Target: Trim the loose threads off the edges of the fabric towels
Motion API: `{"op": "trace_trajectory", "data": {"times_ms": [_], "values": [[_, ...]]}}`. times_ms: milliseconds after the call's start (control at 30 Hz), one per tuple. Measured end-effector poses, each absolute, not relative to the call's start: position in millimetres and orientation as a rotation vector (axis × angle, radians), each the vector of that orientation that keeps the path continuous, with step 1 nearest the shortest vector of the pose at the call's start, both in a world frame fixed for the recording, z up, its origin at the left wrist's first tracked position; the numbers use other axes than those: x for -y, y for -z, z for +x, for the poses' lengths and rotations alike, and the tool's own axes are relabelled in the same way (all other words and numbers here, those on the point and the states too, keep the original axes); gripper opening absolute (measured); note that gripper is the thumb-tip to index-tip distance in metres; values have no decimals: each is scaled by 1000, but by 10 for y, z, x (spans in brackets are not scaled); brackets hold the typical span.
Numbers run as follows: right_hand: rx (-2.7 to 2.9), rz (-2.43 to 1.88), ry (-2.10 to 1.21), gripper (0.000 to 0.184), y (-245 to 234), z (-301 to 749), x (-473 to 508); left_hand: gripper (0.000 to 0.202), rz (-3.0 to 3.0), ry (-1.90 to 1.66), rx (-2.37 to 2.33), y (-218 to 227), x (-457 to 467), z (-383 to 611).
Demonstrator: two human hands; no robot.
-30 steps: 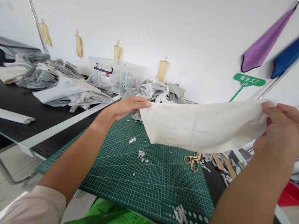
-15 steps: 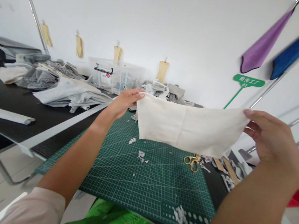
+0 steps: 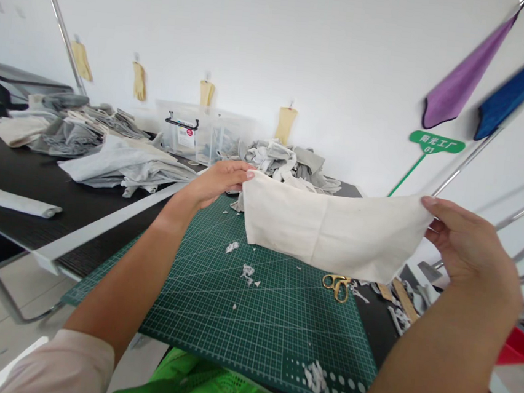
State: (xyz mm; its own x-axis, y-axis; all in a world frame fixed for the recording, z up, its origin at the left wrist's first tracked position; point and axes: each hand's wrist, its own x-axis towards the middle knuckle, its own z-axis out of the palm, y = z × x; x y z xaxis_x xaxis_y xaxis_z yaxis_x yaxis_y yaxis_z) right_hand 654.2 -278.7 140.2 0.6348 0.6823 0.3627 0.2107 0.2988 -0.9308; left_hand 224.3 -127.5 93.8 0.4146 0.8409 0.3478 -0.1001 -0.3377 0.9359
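Both my hands hold up a cream cloth [image 3: 333,231], a folded or doubled piece with a faint vertical seam or crease, stretched flat above the cutting mat. My left hand [image 3: 217,183] pinches its left upper corner. My right hand [image 3: 464,241] grips the opposite corner. Under the cloth lies a green cutting mat [image 3: 249,325] with a printed grid, scattered with small white scraps [image 3: 248,271]. Gold-handled scissors [image 3: 336,287] rest at the mat's right edge, partly beneath the cloth's lower edge.
Piles of grey and white fabric [image 3: 126,165] lie on a black table [image 3: 37,169] at left. A clear plastic bin [image 3: 194,134] stands at the back. Cut strips [image 3: 400,302] lie right of the mat, and a red object [image 3: 520,348] sits at far right.
My right hand has moved left and lower, bringing the hands closer, so the cloth hangs narrower and lower over the mat than a second ago.
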Motion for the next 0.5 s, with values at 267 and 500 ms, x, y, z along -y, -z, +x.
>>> {"op": "trace_trajectory", "data": {"times_ms": [267,500], "values": [[915,-1290,-344,34,-1369,6570,2765,47,1580,-1299,-758,-890,1172,2279],[986,-1243,-288,32,-1402,6492,2746,38,1577,-1612,-832,-1025,1237,2256]]}}
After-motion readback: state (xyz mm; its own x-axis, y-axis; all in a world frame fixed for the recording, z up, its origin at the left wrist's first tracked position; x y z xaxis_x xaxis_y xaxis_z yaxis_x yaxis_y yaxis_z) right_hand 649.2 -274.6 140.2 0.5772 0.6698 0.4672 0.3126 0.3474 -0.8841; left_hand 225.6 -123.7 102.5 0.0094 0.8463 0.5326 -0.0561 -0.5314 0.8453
